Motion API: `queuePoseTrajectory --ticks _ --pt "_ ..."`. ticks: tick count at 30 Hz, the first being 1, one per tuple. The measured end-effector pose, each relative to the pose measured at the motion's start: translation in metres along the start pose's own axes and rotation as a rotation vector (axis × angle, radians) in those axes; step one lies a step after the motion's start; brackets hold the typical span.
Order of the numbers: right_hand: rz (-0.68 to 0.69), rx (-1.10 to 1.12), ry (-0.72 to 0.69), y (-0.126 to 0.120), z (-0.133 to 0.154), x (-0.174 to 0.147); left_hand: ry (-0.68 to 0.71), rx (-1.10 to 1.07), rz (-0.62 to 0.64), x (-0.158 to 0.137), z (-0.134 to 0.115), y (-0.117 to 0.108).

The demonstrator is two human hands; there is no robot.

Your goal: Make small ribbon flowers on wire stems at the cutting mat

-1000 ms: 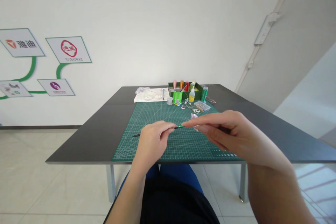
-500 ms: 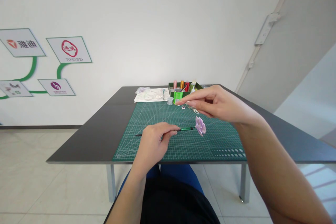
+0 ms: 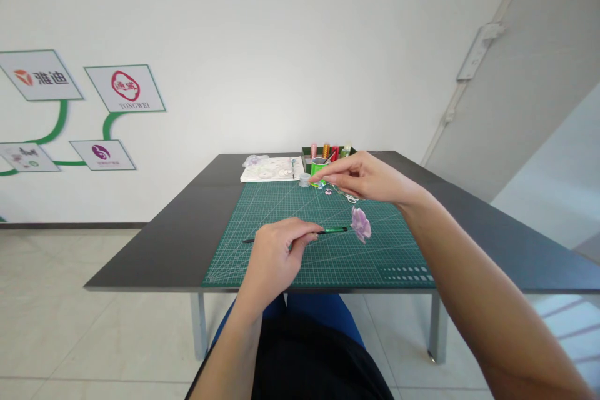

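My left hand (image 3: 281,247) is closed around a slim black-and-green stick (image 3: 334,230), held nearly level above the green cutting mat (image 3: 262,200). A pale purple flower (image 3: 360,225) is at the stick's right end. Over the far part of the mat, my right hand (image 3: 365,176) reaches out with thumb and index finger apart. Its fingertips are in front of the bright green can (image 3: 319,164), close to a small clear round container (image 3: 304,180). Something small and bluish shows just under the fingertips; I cannot make out what it is.
White scissors (image 3: 350,198) lie on the mat below my right hand. Behind the can stands a dark green box with spools of thread (image 3: 326,150). White sheets (image 3: 267,169) and a clear plastic bag (image 3: 254,160) are at the back left of the black table (image 3: 164,250).
My right hand has moved left and slightly downward, closer to the can and the round container. My left hand still holds the stick, with the flower only slightly shifted right.
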State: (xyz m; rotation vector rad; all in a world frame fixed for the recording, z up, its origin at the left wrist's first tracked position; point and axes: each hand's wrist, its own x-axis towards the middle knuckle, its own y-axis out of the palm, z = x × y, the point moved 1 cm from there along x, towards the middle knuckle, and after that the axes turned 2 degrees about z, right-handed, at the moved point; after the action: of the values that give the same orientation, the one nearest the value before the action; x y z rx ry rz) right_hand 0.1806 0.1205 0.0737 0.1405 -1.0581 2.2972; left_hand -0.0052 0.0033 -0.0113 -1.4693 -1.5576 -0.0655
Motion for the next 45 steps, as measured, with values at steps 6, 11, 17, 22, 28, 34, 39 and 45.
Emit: queuePoseTrajectory --ticks 6,11,17,22,28,34,39,45 --pt "0.006 0.016 0.036 0.003 -0.016 0.002 -0.007 -0.001 -0.006 0.000 0.001 0.001" --pt "0.012 0.055 0.072 0.013 -0.033 0.001 0.001 -0.010 -0.022 0.000 -0.001 0.000" --pt "-0.005 0.086 0.107 0.032 -0.051 -0.008 -0.004 -0.007 -0.031 -0.002 -0.003 -0.001" --pt "-0.032 0.087 0.101 0.050 -0.062 -0.018 -0.012 0.019 -0.044 -0.003 -0.001 -0.001" --pt "-0.030 0.208 0.112 0.073 -0.082 -0.036 -0.016 0.062 -0.080 -0.003 0.000 0.000" --pt "-0.045 0.308 0.224 0.096 -0.079 -0.055 -0.022 0.078 -0.103 -0.004 0.001 -0.003" --pt "-0.048 0.336 0.220 0.109 -0.061 -0.070 -0.027 0.069 -0.105 -0.003 0.001 -0.003" --pt "-0.107 0.361 0.262 0.116 -0.052 -0.085 -0.061 0.033 -0.113 -0.002 0.002 0.000"
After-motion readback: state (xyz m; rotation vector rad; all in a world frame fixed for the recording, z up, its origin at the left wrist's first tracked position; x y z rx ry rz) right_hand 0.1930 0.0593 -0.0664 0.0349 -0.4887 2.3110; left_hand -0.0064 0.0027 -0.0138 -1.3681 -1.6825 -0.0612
